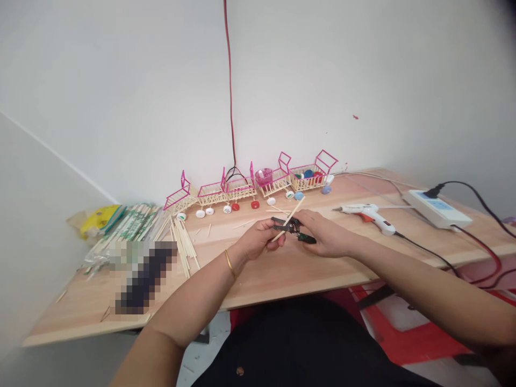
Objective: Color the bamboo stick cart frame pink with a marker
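Observation:
My left hand [258,240] grips a thin wooden stick [293,211] that slants up to the right above the wooden table [282,271]. My right hand [324,235] is closed on a small pair of cutters [291,227] with dark jaws and a green handle. The jaws meet the stick just right of my left fingers. Both hands hover a little above the table's middle. A thin gold bangle [229,263] sits on my left wrist.
A row of pink-and-wood stick carts [250,188] with bottle-cap wheels stands along the wall. Loose sticks [183,244] and wrapped chopstick packs [135,223] lie at the left beside a yellow packet [99,219]. A white glue gun [368,215] and power strip [437,208] lie right, cables trailing.

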A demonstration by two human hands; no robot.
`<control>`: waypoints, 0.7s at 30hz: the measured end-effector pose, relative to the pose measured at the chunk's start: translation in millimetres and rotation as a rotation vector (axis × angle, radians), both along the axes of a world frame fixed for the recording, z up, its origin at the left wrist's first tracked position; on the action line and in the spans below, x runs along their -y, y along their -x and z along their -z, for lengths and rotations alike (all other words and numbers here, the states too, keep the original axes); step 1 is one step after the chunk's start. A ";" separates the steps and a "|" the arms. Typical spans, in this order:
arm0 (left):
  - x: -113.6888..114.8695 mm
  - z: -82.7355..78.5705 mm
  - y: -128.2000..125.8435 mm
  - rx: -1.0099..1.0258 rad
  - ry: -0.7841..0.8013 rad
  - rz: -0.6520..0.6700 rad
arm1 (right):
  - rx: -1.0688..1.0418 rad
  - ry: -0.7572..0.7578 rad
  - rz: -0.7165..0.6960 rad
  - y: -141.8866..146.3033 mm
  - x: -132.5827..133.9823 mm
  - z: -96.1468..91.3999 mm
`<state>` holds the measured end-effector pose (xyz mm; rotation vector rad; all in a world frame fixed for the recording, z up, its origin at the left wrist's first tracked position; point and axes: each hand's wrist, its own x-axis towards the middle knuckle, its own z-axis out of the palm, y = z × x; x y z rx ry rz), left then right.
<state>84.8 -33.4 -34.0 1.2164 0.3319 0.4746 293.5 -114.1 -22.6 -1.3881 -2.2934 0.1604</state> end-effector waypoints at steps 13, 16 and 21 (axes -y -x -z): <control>0.1 4.5 0.6 0.023 0.127 0.142 | -0.020 -0.022 -0.104 1.1 2.2 -6.5; 0.1 4.3 0.7 0.024 0.136 0.160 | -0.030 -0.026 -0.121 0.4 0.4 -4.5; 0.3 3.2 0.4 -0.010 0.150 0.179 | -0.037 0.019 -0.096 1.0 -0.6 -2.3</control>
